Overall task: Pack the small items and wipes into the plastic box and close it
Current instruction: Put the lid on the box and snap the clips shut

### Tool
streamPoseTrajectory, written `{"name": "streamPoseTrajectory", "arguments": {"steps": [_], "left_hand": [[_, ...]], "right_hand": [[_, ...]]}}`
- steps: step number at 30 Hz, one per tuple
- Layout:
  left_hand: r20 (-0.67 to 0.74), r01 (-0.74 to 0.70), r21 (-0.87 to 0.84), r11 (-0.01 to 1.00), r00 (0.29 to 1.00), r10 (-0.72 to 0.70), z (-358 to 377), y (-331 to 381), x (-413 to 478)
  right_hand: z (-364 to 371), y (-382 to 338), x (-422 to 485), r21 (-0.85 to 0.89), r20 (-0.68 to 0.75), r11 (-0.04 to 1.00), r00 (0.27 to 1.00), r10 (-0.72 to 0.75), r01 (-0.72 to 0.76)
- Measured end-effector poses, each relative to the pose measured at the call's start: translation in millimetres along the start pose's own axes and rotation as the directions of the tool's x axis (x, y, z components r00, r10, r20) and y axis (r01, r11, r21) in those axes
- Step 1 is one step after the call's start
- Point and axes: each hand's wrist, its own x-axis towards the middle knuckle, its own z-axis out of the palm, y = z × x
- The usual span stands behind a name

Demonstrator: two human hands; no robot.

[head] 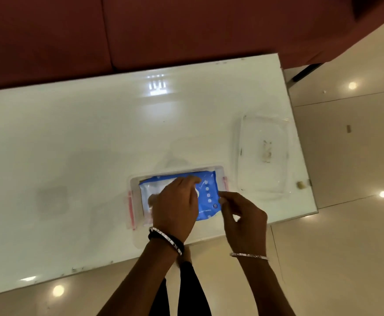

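A clear plastic box [134,185] with pink side latches stands near the front edge of the white table. Inside it lies a blue pack of wipes [209,179]. My left hand [175,201] rests flat on top of the pack, fingers spread and pressing down. My right hand [238,213] is at the box's right end, its fingertips pinching the pack's right edge. The clear lid [264,156] lies apart on the table to the right of the box. Any small items under the pack are hidden.
The glossy white table [72,144] runs left and back. A dark red sofa [140,30] stands behind it. A small beige object [301,184] sits at the table's right edge beside the lid. Shiny tiled floor [346,247] lies to the right and front.
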Motion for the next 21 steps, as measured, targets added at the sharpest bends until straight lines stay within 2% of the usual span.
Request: {"name": "streamPoseTrajectory", "arguments": {"steps": [3,5,7,9,12,14,17,21], "left_hand": [[-0.021,-0.146,-0.044,0.988,0.989,0.145,2,28,38],[-0.019,-0.214,-0.044,0.976,0.977,0.213,10,45,69],[0.030,-0.254,0.005,0.967,0.967,0.254,22,60,100],[0.149,-0.292,0.088,0.952,0.949,0.278,39,73,130],[0.341,-0.341,0.166,0.925,0.900,0.270,63,90,168],[0.441,-0.365,0.213,0.906,0.863,0.244,78,100,187],[0.559,-0.327,0.225,0.918,0.815,0.153,95,110,208],[0.647,-0.308,0.260,0.915,0.759,0.072,110,114,225]], "right_hand": [[-15,26,9,0.156,-0.185,0.959,0.946,0.265,-0.238],[-20,49,15,0.300,-0.238,0.859,0.839,0.489,-0.416],[-22,72,22,0.449,-0.187,0.693,0.699,0.690,-0.564],[-23,92,32,0.570,-0.062,0.503,0.577,0.815,-0.650],[-24,108,49,0.675,0.128,0.270,0.470,0.873,-0.686],[-24,114,60,0.682,0.220,0.173,0.425,0.878,-0.710],[-21,120,71,0.641,0.236,0.169,0.402,0.885,-0.749],[-14,125,78,0.655,0.211,0.188,0.415,0.885,-0.732]]}}
